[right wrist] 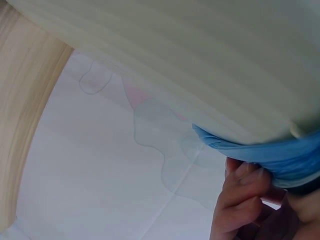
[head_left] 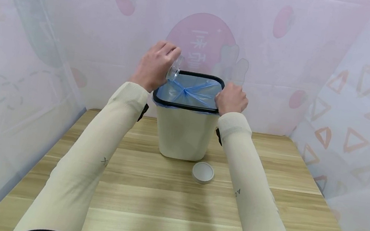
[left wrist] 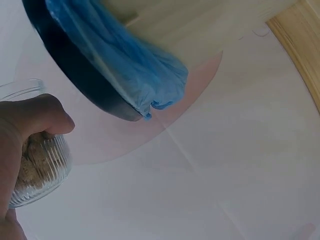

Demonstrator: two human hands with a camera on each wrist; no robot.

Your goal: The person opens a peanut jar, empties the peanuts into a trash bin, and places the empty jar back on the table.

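My left hand [head_left: 156,65] holds a clear ribbed glass jar [left wrist: 59,162], which leans toward the left side of a cream trash bin [head_left: 183,135]. Brown, crumbly-looking stuff [left wrist: 31,167] shows inside the jar. Around the bin's mouth runs a black rim [head_left: 186,107], lined with a blue plastic bag [head_left: 188,91] whose edge folds over the outside. On the opposite side, my right hand [head_left: 232,98] grips the rim, its fingers [right wrist: 242,192] curled beneath the folded bag edge. A round white lid [head_left: 203,172] lies flat on the table, just in front of the bin.
The bin stands toward the back of a wood-grain table [head_left: 138,195]. Printed fabric walls [head_left: 89,11] enclose the table at the back and both sides.
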